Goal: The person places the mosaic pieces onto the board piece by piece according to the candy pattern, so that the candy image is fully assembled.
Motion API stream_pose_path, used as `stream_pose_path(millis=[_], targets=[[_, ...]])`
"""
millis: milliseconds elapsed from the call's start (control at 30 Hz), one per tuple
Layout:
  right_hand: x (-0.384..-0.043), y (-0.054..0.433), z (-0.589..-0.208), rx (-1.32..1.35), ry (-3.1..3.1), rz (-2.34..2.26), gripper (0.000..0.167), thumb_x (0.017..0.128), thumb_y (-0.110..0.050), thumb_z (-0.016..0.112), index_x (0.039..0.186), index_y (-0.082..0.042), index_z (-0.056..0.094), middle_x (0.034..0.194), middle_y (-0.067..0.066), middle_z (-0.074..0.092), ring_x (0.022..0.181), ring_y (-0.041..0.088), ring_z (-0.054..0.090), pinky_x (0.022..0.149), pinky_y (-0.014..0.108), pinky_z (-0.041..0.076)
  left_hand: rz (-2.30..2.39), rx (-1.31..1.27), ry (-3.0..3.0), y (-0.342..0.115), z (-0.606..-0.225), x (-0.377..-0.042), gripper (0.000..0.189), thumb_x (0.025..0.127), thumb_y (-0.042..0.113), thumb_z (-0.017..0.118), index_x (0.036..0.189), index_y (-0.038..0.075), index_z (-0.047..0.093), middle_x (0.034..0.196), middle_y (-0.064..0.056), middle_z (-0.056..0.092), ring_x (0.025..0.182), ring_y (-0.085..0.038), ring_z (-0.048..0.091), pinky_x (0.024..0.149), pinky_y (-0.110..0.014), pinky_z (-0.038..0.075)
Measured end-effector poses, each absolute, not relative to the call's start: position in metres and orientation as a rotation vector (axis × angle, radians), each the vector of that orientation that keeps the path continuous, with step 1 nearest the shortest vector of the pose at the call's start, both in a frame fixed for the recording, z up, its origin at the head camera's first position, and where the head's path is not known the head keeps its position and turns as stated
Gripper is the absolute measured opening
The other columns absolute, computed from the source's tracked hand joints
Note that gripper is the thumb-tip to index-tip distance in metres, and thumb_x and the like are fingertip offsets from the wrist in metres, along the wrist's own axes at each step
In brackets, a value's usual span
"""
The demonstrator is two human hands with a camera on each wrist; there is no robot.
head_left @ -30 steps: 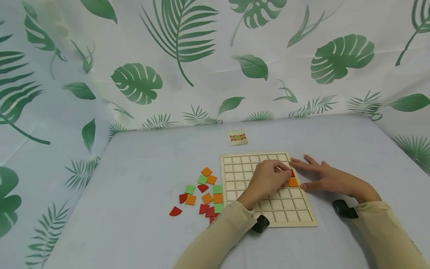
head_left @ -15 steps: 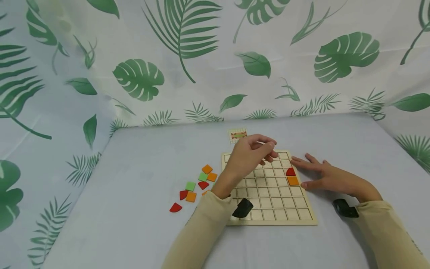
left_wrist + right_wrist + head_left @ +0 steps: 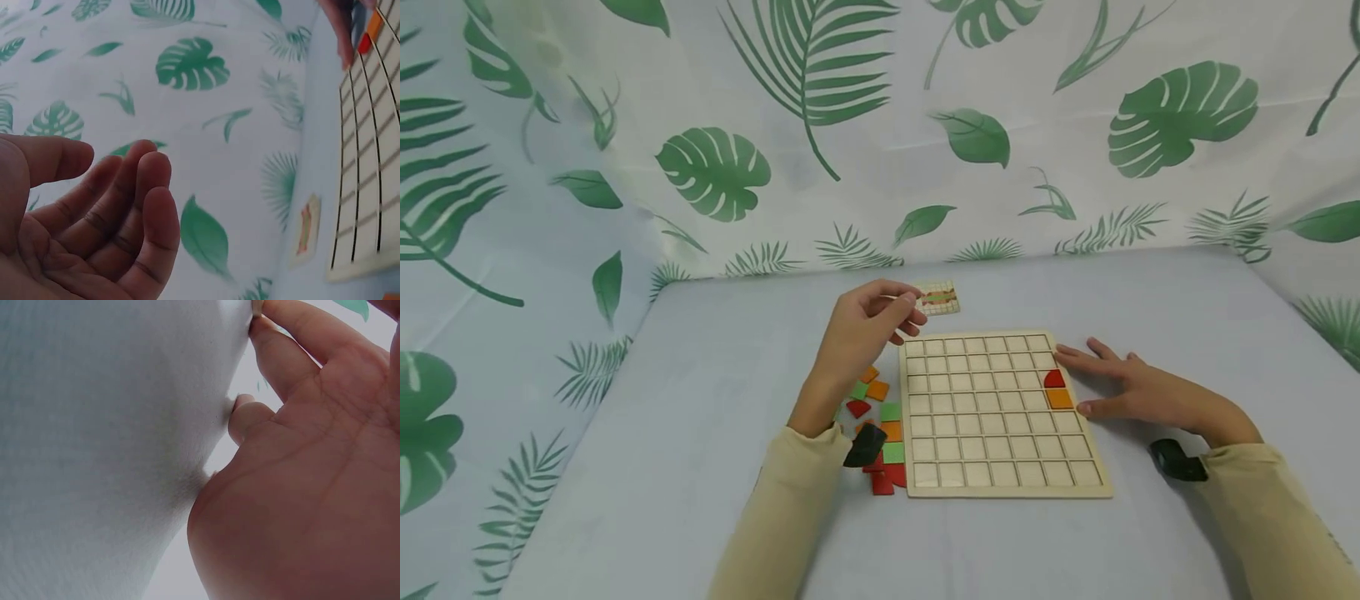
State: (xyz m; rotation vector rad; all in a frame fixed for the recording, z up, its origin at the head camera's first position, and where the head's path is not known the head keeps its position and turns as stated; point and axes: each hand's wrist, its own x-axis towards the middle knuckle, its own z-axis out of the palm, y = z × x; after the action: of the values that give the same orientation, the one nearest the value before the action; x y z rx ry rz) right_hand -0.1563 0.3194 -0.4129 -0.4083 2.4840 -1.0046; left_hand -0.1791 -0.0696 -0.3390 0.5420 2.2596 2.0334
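A wooden grid board [image 3: 977, 493] lies on the table, with a red quarter-round tile [image 3: 1054, 379] and an orange square tile [image 3: 1060, 399] in its right column. My left hand [image 3: 861, 329] hovers above the table, left of the board's far corner. In the left wrist view its fingers are loosely curved and nothing lies between them and the thumb. My right hand [image 3: 1157, 398] rests on the table with spread fingers, its fingertips touching the board's right edge. Past my left hand lies a small pattern card [image 3: 940, 298], partly covered by the fingertips in the head view.
Loose tiles lie left of the board, among them an orange square [image 3: 877, 390], a green square [image 3: 892, 452] and a red quarter-round [image 3: 858, 408]. My left forearm hides some of them. A leaf-print cloth [image 3: 850, 150] hangs behind the table.
My left hand has let go of the red quarter-round tile on the board, lifted and moved left beyond the board. My right hand has stayed at the board's right edge.
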Motion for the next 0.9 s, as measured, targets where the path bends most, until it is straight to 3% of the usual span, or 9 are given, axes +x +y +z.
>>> stream_pose_path(millis=[333,533,900], targets=[[-0.157,0.321,-0.413,-0.434,2.481,-1.007,0.087,0.093,-0.026,0.082,0.165,-0.004,0.038,0.174,0.025,0.017,0.158,0.055,-0.009,0.114,0.078,-0.017,1.501,0.478,2.604,-0.119,-0.344,-0.182,0.023,0.107,0.027,0.066,0.119,0.009,0.074,0.099,-0.005,0.075,0.096,-0.034,0.07,0.086,-0.044,0.055],[-0.157,0.32,-0.416,-0.446,2.48,-1.017,0.087,0.093,-0.027,0.082,0.165,-0.004,0.039,0.174,0.024,0.019,0.158,0.054,-0.008,0.115,0.076,-0.017,1.277,0.416,2.634,-0.146,-0.351,-0.187,0.022,0.105,0.029,0.07,0.117,0.01,0.074,0.108,-0.005,0.073,0.101,-0.027,0.066,0.091,-0.046,0.054],[-0.157,0.321,-0.414,-0.409,2.479,-1.009,0.089,0.093,-0.027,0.082,0.166,-0.006,0.037,0.175,0.024,0.015,0.158,0.055,-0.01,0.112,0.079,-0.017,0.894,0.422,2.506,-0.15,-0.387,-0.202,0.03,0.098,0.027,0.075,0.119,0.007,0.068,0.117,-0.008,0.064,0.109,-0.027,0.058,0.097,-0.047,0.051]])
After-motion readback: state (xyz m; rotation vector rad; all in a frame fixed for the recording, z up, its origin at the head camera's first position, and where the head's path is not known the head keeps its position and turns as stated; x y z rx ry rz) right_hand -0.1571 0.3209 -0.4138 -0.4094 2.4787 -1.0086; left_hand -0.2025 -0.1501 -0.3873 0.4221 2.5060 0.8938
